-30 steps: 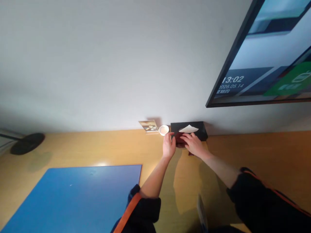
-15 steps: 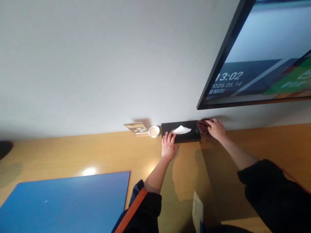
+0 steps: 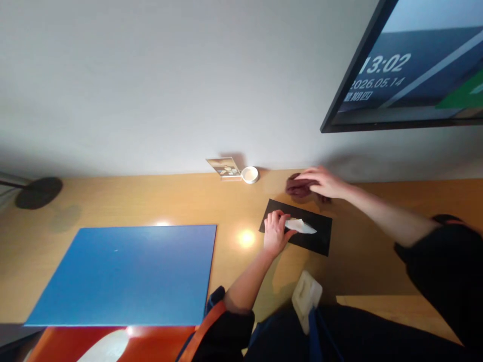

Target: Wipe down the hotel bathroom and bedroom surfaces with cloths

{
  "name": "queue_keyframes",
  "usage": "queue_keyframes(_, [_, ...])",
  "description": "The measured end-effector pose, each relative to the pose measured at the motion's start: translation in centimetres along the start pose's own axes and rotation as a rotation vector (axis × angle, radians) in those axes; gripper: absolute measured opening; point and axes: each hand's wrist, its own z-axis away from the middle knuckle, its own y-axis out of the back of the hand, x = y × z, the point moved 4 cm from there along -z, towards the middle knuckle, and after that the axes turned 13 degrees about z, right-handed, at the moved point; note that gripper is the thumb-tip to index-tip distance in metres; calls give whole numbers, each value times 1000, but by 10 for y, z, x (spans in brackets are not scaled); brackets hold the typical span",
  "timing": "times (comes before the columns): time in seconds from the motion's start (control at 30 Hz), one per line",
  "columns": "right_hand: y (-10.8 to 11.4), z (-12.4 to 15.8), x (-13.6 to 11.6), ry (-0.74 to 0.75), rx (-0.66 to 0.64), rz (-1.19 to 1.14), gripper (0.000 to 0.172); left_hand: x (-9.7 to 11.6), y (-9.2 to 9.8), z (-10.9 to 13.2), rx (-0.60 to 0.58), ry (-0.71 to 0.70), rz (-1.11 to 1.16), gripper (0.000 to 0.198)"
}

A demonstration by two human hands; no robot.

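Observation:
My left hand [image 3: 276, 234] grips the left end of a black tissue box [image 3: 317, 239], fingers curled over its top and thumb near the slot. A white tissue [image 3: 302, 226] sticks out of the slot. The box is turned at an angle, apart from the wall; I cannot tell whether it touches the table. Close to the wall behind it, my right hand [image 3: 326, 182] is closed on a crumpled dark maroon cloth [image 3: 299, 186], which lies on the wooden table [image 3: 151, 201]. The right fingertips are partly hidden in the cloth.
A small white round dish [image 3: 249, 174] and a card stand [image 3: 226, 167] are by the wall. A blue mat [image 3: 139, 276] covers the table's left part, with a dark round base [image 3: 39, 192] behind it. A framed screen [image 3: 407, 80] hangs at upper right. A white badge [image 3: 306, 299] dangles before me.
My left hand has pulled the tissue box from the wall toward me and turned it. My right hand has moved left with the cloth, onto the spot behind the box.

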Motion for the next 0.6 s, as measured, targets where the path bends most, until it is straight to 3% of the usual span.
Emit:
queue_keyframes(0.1, [-27,-54,-65,229,-116,143,48,-8,0,0,-55,-68,59,22])
queue_keyframes(0.2, [-47,-50,-76,276,-199,235,46,-17,0,9,-82,-160,97,30])
queue_keyframes(0.27, [-47,-9,-59,212,-199,241,45,-21,1,15,-96,-188,94,44])
queue_keyframes(0.47, [-24,180,-3,-116,-250,109,49,-21,-2,20,-55,-181,63,62])
queue_keyframes(0.53, [-27,220,9,-278,-232,-4,48,-22,-5,9,-11,-175,38,65])
queue_keyframes(0.6, [-34,241,20,-466,-138,-67,51,-27,-7,-16,57,-152,10,69])
